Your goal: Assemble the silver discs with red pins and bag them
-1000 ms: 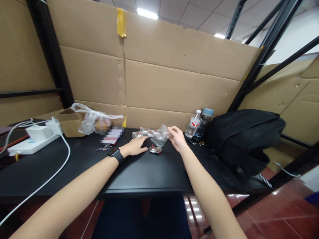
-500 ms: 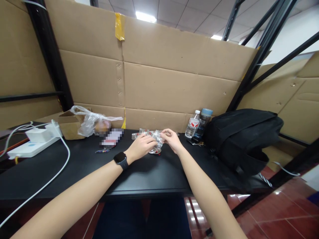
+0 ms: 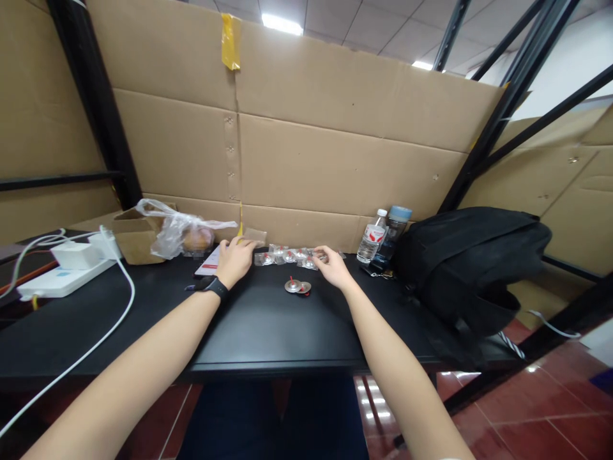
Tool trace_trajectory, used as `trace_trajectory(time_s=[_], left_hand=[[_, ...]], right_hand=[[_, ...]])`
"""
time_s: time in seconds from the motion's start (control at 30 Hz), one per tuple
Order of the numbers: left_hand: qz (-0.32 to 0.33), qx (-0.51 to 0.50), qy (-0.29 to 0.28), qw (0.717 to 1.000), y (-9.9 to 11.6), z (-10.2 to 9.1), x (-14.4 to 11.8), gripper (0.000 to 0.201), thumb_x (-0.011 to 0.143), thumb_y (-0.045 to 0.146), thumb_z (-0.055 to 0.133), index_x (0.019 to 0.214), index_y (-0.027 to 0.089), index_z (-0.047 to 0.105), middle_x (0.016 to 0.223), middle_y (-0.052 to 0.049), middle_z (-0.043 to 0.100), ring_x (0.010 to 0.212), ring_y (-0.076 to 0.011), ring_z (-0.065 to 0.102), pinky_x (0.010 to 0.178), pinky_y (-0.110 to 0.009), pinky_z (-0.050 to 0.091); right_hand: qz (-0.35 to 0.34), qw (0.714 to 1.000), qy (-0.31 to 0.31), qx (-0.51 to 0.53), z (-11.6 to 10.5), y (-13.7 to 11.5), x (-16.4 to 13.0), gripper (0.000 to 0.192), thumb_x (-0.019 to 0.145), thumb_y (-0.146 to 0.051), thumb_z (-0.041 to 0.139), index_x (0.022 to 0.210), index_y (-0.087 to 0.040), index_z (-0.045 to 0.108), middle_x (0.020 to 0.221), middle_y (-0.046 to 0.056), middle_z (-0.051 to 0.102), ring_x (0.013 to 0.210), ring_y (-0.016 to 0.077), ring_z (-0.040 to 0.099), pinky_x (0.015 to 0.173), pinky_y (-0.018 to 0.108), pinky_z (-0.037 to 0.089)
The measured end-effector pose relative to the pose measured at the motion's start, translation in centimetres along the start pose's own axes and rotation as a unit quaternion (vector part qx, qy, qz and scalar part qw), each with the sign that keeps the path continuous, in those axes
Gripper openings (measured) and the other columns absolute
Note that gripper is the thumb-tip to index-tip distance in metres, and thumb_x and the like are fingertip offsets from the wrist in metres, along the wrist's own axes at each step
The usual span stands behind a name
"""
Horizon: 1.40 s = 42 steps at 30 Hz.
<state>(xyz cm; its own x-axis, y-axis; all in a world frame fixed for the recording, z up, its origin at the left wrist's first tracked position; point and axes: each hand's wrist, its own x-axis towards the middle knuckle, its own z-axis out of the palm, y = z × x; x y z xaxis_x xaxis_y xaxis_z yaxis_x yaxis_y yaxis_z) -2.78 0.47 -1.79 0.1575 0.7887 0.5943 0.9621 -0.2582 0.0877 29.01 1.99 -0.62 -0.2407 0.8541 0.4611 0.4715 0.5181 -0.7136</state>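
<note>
My left hand (image 3: 235, 257), with a black watch on the wrist, has its fingers apart above a phone (image 3: 209, 263). A tan-looking clear wrapper (image 3: 255, 237) lies beside its fingertips; I cannot tell whether they touch. My right hand (image 3: 332, 265) is curled at the right end of a row of small clear plastic packets (image 3: 288, 255), thumb and forefinger closed around one shiny packet. Silvery discs with red bits show through the plastic. In front of the row, two unwrapped metal finger cymbals (image 3: 294, 285) with red cords lie overlapping on the black table (image 3: 278, 332).
At the left are a white power strip (image 3: 50, 284) with cables, an open cardboard box (image 3: 138, 243) and a knotted plastic bag (image 3: 175, 233). A water bottle (image 3: 372, 236), a blue-lidded bottle (image 3: 393, 233) and a black backpack (image 3: 469, 268) stand right. A cardboard wall (image 3: 335, 160) closes the back.
My left hand has moved left from the packets to over the phone, and the wrapper now lies by it. My right hand has let go of the crumpled plastic. The two cymbals are uncovered.
</note>
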Motion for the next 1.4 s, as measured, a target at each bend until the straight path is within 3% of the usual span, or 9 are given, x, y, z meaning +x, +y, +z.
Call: trace_trajectory(time_s=[0.17, 0.33, 0.43, 0.63, 0.8, 0.93, 1.17, 1.3, 1.4], left_hand=[[-0.042, 0.040, -0.020, 0.998, -0.9, 1.4, -0.3, 0.049, 0.091, 0.027, 0.045, 0.138, 0.024, 0.056, 0.143, -0.017, 0.057, 0.138, -0.0390, 0.035, 0.106, -0.059, 0.026], [0.062, -0.017, -0.104, 0.993, 0.9, 1.7, 0.1, 0.049, 0.091, 0.031, 0.045, 0.140, 0.025, 0.054, 0.146, -0.013, 0.055, 0.138, -0.0336, 0.039, 0.111, -0.054, 0.026], [0.062, -0.025, -0.132, 0.989, 1.7, 2.1, -0.1, 0.045, 0.095, 0.037, 0.043, 0.136, 0.024, 0.055, 0.139, -0.015, 0.060, 0.135, -0.0343, 0.043, 0.109, -0.056, 0.028], [0.024, -0.033, -0.100, 0.994, 1.7, 2.0, -0.1, 0.029, 0.096, 0.033, 0.047, 0.118, 0.023, 0.063, 0.119, -0.014, 0.071, 0.125, -0.0336, 0.053, 0.107, -0.055, 0.027], [-0.067, -0.052, -0.048, 0.995, 2.2, 0.3, 0.1, 0.026, 0.095, 0.030, 0.044, 0.095, 0.021, 0.069, 0.097, -0.012, 0.075, 0.103, -0.0321, 0.065, 0.105, -0.054, 0.025], [-0.111, -0.100, -0.026, 0.988, 3.9, -1.1, 0.1, 0.022, 0.090, 0.033, 0.052, 0.084, 0.022, 0.071, 0.091, -0.007, 0.077, 0.095, -0.0291, 0.067, 0.100, -0.050, 0.028], [-0.022, -0.209, 0.047, 0.977, 7.9, -2.6, -0.7, 0.025, 0.097, 0.038, 0.052, 0.096, 0.025, 0.073, 0.104, -0.005, 0.078, 0.102, -0.0252, 0.067, 0.097, -0.043, 0.029], [0.014, -0.235, 0.056, 0.970, 8.8, -2.7, -1.0, 0.022, 0.098, 0.037, 0.054, 0.098, 0.026, 0.073, 0.106, -0.002, 0.077, 0.102, -0.0229, 0.067, 0.097, -0.042, 0.030], [0.033, -0.250, 0.056, 0.966, 8.6, -2.3, -1.0, 0.021, 0.100, 0.037, 0.052, 0.103, 0.028, 0.071, 0.109, -0.001, 0.076, 0.106, -0.0226, 0.067, 0.097, -0.041, 0.032]], right_hand=[[0.001, 0.999, -0.034, -0.006, 0.4, -0.1, -0.3, 0.033, 0.082, -0.038, 0.064, 0.110, -0.020, 0.063, 0.100, 0.005, 0.069, 0.070, 0.0145, 0.060, 0.074, 0.031, 0.051], [-0.008, 0.999, -0.044, -0.011, 0.5, -0.1, -0.4, 0.031, 0.081, -0.037, 0.065, 0.106, -0.020, 0.064, 0.104, 0.006, 0.068, 0.071, 0.0139, 0.058, 0.075, 0.031, 0.050], [-0.015, 0.999, -0.047, -0.010, 0.5, 0.1, -0.4, 0.030, 0.081, -0.036, 0.065, 0.107, -0.020, 0.064, 0.106, 0.006, 0.068, 0.072, 0.0136, 0.059, 0.076, 0.031, 0.050], [-0.012, 0.998, -0.061, -0.015, 0.5, 0.1, -0.4, 0.029, 0.081, -0.036, 0.065, 0.106, -0.020, 0.065, 0.103, 0.005, 0.069, 0.073, 0.0144, 0.060, 0.075, 0.030, 0.049], [-0.015, 0.998, -0.065, -0.011, 0.4, -0.3, -0.6, 0.026, 0.082, -0.036, 0.066, 0.102, -0.020, 0.066, 0.103, 0.005, 0.070, 0.075, 0.0152, 0.061, 0.077, 0.031, 0.049], [-0.021, 0.997, -0.073, -0.008, 0.7, -0.4, -0.6, 0.025, 0.083, -0.038, 0.066, 0.099, -0.019, 0.067, 0.098, 0.005, 0.071, 0.075, 0.0156, 0.061, 0.076, 0.031, 0.049], [-0.053, 0.996, -0.049, 0.046, 1.5, -1.1, -0.7, 0.040, 0.083, -0.043, 0.070, 0.115, -0.020, 0.066, 0.106, 0.006, 0.070, 0.077, 0.0154, 0.062, 0.079, 0.031, 0.052], [-0.088, 0.993, -0.066, 0.036, 1.8, -1.6, -0.8, 0.029, 0.085, -0.044, 0.068, 0.098, -0.019, 0.073, 0.099, 0.006, 0.073, 0.078, 0.0168, 0.063, 0.078, 0.031, 0.051], [-0.080, 0.995, -0.040, 0.046, 2.0, -1.7, -0.7, 0.027, 0.086, -0.044, 0.067, 0.088, -0.018, 0.074, 0.090, 0.006, 0.074, 0.076, 0.0181, 0.064, 0.075, 0.031, 0.051]])
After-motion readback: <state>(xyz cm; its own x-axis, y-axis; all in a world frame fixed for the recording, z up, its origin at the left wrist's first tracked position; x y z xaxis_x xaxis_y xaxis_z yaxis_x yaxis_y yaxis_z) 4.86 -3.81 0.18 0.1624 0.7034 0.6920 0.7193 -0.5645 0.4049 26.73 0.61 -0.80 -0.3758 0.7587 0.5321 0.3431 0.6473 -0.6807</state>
